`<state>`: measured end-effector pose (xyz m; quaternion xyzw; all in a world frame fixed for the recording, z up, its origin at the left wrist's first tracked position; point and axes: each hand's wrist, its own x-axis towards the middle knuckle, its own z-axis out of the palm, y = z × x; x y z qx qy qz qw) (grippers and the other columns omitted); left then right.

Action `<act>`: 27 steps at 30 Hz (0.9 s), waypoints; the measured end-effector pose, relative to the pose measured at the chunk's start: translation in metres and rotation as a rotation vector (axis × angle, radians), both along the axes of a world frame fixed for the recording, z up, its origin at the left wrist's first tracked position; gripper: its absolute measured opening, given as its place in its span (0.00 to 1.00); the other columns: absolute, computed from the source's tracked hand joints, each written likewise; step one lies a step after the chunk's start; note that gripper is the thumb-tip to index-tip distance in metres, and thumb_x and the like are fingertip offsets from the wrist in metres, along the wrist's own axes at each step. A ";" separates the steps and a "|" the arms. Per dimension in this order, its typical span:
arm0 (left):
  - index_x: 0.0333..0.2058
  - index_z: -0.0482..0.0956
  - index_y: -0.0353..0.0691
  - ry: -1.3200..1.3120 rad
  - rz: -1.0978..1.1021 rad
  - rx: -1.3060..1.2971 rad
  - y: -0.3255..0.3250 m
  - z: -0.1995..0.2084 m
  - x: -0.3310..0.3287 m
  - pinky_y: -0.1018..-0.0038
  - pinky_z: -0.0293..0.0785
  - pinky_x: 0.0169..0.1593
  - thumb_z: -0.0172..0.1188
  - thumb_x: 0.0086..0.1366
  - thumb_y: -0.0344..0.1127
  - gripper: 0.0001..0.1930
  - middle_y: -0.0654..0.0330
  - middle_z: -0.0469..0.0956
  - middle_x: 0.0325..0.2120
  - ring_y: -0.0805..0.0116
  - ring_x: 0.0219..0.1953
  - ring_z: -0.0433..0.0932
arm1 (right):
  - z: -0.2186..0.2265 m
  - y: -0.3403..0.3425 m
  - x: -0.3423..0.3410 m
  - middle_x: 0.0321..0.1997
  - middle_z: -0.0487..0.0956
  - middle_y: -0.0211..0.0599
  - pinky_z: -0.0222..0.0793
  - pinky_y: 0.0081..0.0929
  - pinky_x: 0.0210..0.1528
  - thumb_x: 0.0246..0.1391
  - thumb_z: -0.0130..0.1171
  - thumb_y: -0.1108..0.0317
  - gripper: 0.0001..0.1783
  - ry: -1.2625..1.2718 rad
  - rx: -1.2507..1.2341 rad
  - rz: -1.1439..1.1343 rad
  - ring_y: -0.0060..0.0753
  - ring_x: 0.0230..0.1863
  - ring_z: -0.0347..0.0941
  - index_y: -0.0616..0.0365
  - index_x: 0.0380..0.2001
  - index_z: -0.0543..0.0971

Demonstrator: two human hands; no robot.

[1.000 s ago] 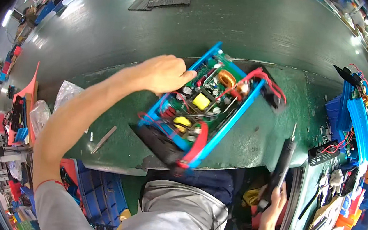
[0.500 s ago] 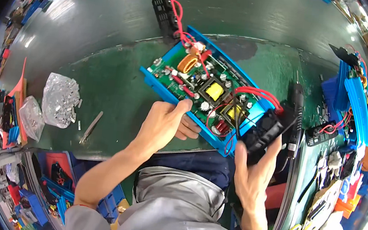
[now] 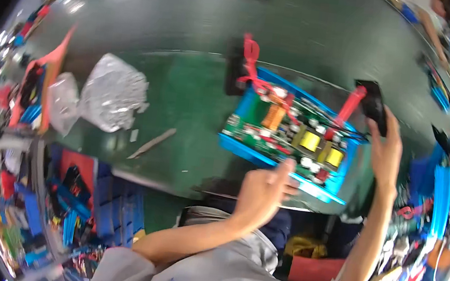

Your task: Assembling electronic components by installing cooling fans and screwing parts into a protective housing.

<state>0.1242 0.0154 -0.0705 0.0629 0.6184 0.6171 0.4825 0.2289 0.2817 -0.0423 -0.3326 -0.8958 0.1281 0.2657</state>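
A blue metal casing lies open on the table, a green circuit board inside it. The board carries yellow-wrapped transformers and a copper-coloured coil. My left hand is closed on the casing's near edge, thumb over the rim. To the right, my right hand holds up a black end panel, apart from the casing; thick red wires join it to the board. Another black panel lies at the casing's far left corner, blurred, on red wires.
Left of the casing lie a clear bag of small metal pieces, a smaller clear bag and a thin tweezer-like tool. More blue casings stand at the right. Another person's arm shows at the far right.
The black end panel in my right hand has risen away from the casing's right end. The casing has turned a little, and the whole view has shifted. My left hand stays on the near edge.
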 end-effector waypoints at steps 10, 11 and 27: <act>0.44 0.84 0.38 1.002 -0.103 -0.103 -0.118 0.030 -0.093 0.71 0.78 0.39 0.62 0.68 0.31 0.08 0.55 0.83 0.34 0.67 0.36 0.82 | 0.064 -0.154 -0.079 0.45 0.80 0.43 0.70 0.35 0.53 0.59 0.60 0.78 0.12 0.156 -0.001 0.406 0.38 0.48 0.76 0.64 0.46 0.80; 0.44 0.84 0.39 1.158 0.015 -0.185 -0.138 0.028 -0.109 0.70 0.76 0.37 0.65 0.65 0.30 0.09 0.57 0.82 0.35 0.66 0.34 0.81 | 0.050 -0.171 -0.100 0.43 0.80 0.41 0.71 0.36 0.50 0.56 0.62 0.78 0.11 0.143 -0.109 0.487 0.40 0.46 0.76 0.62 0.43 0.80; 0.44 0.82 0.35 1.049 0.171 -0.476 -0.250 0.009 -0.150 0.74 0.75 0.45 0.62 0.67 0.25 0.08 0.59 0.82 0.40 0.69 0.41 0.78 | -0.063 -0.302 -0.310 0.31 0.79 0.37 0.71 0.33 0.31 0.49 0.57 0.66 0.09 -0.085 0.376 0.805 0.37 0.35 0.74 0.57 0.25 0.83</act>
